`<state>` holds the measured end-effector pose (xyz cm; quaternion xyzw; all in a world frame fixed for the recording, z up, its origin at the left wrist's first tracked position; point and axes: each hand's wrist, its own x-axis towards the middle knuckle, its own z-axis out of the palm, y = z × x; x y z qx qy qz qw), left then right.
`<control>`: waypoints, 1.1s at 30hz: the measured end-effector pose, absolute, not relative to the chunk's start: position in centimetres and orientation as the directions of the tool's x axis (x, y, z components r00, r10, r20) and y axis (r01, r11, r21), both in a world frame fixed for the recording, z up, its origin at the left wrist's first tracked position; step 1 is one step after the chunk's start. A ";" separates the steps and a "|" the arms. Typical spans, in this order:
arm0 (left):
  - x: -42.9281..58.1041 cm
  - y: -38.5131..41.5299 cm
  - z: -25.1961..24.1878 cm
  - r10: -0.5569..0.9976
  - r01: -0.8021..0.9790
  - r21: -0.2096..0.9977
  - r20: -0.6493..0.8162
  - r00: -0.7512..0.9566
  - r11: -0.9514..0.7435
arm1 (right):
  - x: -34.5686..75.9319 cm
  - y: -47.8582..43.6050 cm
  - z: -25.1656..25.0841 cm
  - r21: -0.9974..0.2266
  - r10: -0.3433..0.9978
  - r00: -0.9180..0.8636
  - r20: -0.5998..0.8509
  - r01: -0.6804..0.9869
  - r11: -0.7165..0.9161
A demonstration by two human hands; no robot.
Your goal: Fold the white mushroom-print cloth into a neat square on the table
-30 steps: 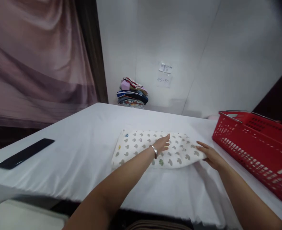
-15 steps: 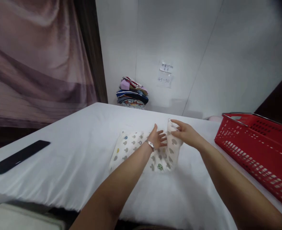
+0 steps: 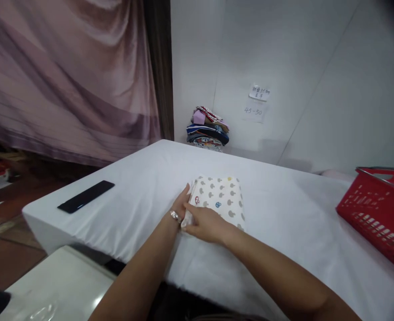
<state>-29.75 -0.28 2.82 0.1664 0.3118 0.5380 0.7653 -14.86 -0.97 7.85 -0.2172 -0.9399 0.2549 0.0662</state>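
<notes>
A white cloth (image 3: 220, 194), printed with grey mushroom-like shapes and a few coloured ones, lies folded into a small block on the white-covered table. My right hand (image 3: 205, 223) pinches its near left corner between thumb and fingers. At the cloth's left edge is my left hand (image 3: 183, 201), with a silver band on the wrist. One digit of it stretches out along the fold, while its other fingers are partly hidden by the cloth and my right hand.
A black flat slab (image 3: 87, 196) lies at the table's left. Folded fabrics (image 3: 207, 128) are stacked by the wall, near paper signs (image 3: 255, 104). A red basket (image 3: 377, 214) stands at right, a pale surface (image 3: 66, 276) at lower left, and a pink curtain (image 3: 66, 76) hangs behind.
The cloth's right part has been folded over leftward, making it smaller. My right hand has moved from the right end to the near left corner. The view has turned left.
</notes>
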 end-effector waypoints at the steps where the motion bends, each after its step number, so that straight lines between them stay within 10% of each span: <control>1: -29.5 -0.1 2.9 0.921 -0.683 0.622 -0.320 0.224 0.382 | -14.3 -1.1 7.8 -0.531 0.423 -0.905 0.033 0.343 0.775; 7: -28.0 1.7 3.1 0.936 -0.268 0.935 -0.289 -0.200 0.231 | -10.3 0.3 8.6 -0.614 0.484 -0.862 0.147 0.304 0.728; 14: -29.7 2.1 1.8 0.848 -0.043 0.968 -0.239 -0.472 0.249 | -7.9 5.0 6.7 -0.470 0.646 -0.740 0.190 0.509 0.721; 19: -30.0 0.8 1.1 0.815 -0.048 0.951 -0.286 -0.504 0.304 | -7.7 6.0 5.6 -0.468 0.586 -0.810 -0.004 0.519 0.715; 33: -29.5 -0.7 1.1 0.897 -0.293 0.939 -0.280 -0.342 0.181 | -15.1 11.6 6.2 -0.601 0.690 -0.713 0.124 0.499 0.624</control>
